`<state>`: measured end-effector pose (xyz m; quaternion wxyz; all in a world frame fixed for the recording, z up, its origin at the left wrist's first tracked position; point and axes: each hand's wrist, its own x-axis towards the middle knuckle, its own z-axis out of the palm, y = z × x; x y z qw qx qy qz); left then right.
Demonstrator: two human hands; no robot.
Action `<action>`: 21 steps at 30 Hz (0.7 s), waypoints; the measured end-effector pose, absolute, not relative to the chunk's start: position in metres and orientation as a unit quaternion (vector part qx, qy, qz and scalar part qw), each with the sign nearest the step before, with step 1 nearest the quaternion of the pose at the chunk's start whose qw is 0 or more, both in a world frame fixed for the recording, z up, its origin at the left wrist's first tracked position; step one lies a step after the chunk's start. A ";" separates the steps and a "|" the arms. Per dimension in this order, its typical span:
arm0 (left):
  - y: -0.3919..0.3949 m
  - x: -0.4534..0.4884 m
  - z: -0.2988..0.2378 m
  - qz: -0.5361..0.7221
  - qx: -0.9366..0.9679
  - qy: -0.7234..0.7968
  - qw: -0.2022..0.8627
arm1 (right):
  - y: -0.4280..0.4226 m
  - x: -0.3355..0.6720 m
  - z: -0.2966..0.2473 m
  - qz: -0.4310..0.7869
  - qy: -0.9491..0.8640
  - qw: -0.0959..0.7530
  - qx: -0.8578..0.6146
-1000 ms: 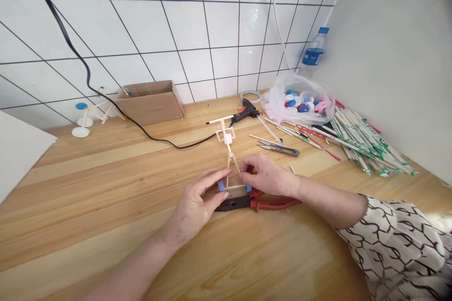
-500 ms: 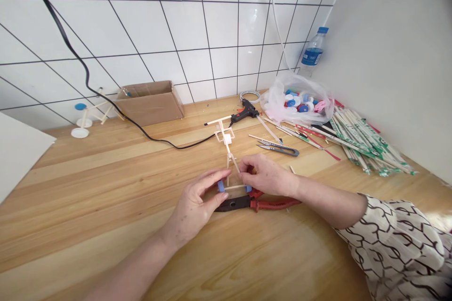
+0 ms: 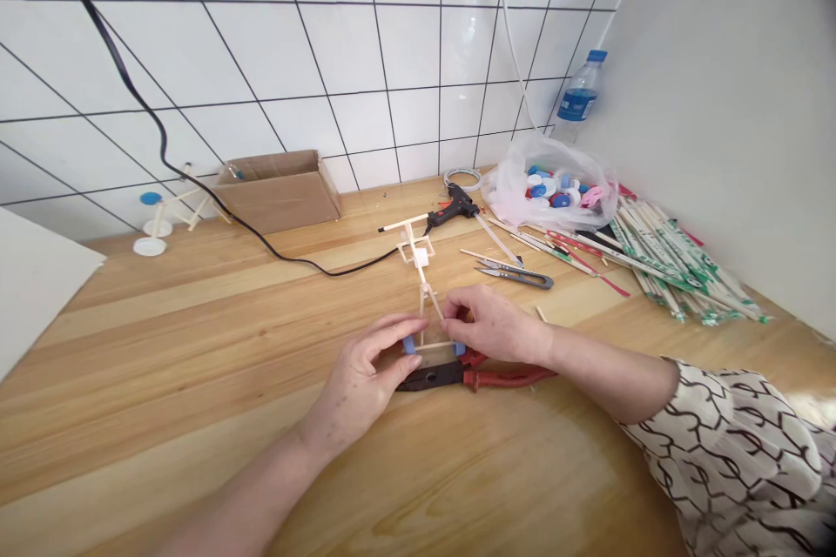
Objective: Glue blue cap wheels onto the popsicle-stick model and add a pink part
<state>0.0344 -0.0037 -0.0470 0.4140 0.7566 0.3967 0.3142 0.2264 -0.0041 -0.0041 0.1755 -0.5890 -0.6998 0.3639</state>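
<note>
A small frame of wooden sticks (image 3: 418,265) stands on the table in front of me, with a blue bottle cap (image 3: 409,345) at the left end of its near crossbar and another blue cap (image 3: 459,349) at the right end. My left hand (image 3: 369,365) closes thumb and fingers on the left cap. With bent fingers, my right hand (image 3: 493,326) pinches a slanting stick of the frame just above the right cap. Black-nosed pliers with red handles (image 3: 502,378) lie directly on the near side of the frame, partly under my hands.
Beyond the frame lie a glue gun (image 3: 450,207), a tape roll (image 3: 462,178) and thread snips (image 3: 515,274). To the right are a bag of bottle caps (image 3: 549,187), wrapped chopsticks (image 3: 679,257) and a bottle (image 3: 578,96). A cardboard box (image 3: 280,191) and a black cord (image 3: 261,239) are left.
</note>
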 end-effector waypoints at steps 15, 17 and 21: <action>0.000 0.034 -0.047 0.310 0.730 0.404 0.455 | -0.005 0.228 -0.006 0.357 -0.708 0.180 -0.583; 0.001 0.034 -0.047 0.307 0.733 0.404 0.453 | -0.004 0.228 -0.006 0.357 -0.708 0.179 -0.583; 0.001 0.034 -0.046 0.303 0.733 0.402 0.457 | -0.004 0.227 -0.006 0.358 -0.708 0.181 -0.581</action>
